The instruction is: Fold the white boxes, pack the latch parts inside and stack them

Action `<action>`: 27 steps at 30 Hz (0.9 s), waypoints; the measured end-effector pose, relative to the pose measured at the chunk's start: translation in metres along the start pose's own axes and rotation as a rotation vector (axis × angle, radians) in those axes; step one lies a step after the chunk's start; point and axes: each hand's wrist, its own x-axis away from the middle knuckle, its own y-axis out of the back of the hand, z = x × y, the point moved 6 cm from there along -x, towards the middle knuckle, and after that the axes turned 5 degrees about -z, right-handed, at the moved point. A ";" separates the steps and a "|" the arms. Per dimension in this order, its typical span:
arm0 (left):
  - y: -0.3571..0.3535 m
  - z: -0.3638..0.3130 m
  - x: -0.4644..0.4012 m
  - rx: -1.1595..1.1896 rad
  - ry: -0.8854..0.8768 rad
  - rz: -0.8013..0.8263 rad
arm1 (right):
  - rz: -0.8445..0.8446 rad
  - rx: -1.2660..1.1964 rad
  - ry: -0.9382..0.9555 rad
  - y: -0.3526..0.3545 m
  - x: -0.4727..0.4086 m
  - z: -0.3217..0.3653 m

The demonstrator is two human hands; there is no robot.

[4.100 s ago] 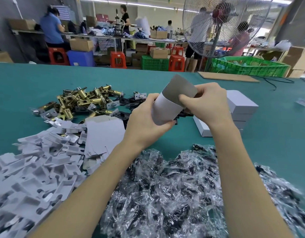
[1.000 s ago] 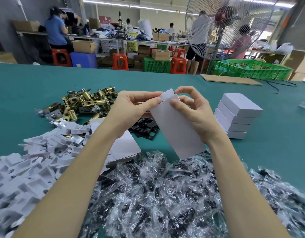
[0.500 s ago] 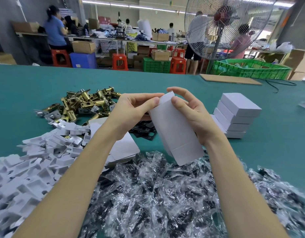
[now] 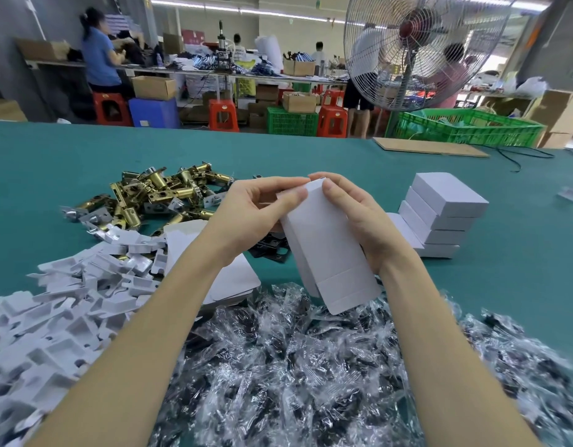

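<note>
No words can be read on the white box (image 4: 327, 250). The left hand (image 4: 256, 217) and right hand (image 4: 356, 217) both pinch its top end with curled fingers (image 4: 291, 198).

A white box (image 4: 327, 250) is held up by the left hand (image 4: 259, 214) and the right hand (image 4: 359, 217). A stack of boxes (image 4: 439, 217) is seen just right of it.
</note>
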 end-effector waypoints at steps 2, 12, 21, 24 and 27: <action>-0.002 0.000 0.001 -0.017 0.008 -0.003 | -0.008 -0.035 -0.003 0.000 0.000 0.000; -0.010 0.001 0.001 -0.102 -0.060 -0.003 | -0.053 -0.145 0.013 0.003 -0.003 0.000; 0.004 0.028 -0.004 0.090 0.151 -0.206 | 0.040 -0.242 -0.076 -0.004 -0.012 -0.011; 0.004 0.046 -0.001 0.127 0.342 -0.277 | 0.092 0.024 0.017 -0.001 -0.010 -0.019; 0.003 0.057 0.002 0.088 0.456 -0.270 | 0.189 0.324 0.078 0.001 -0.007 -0.025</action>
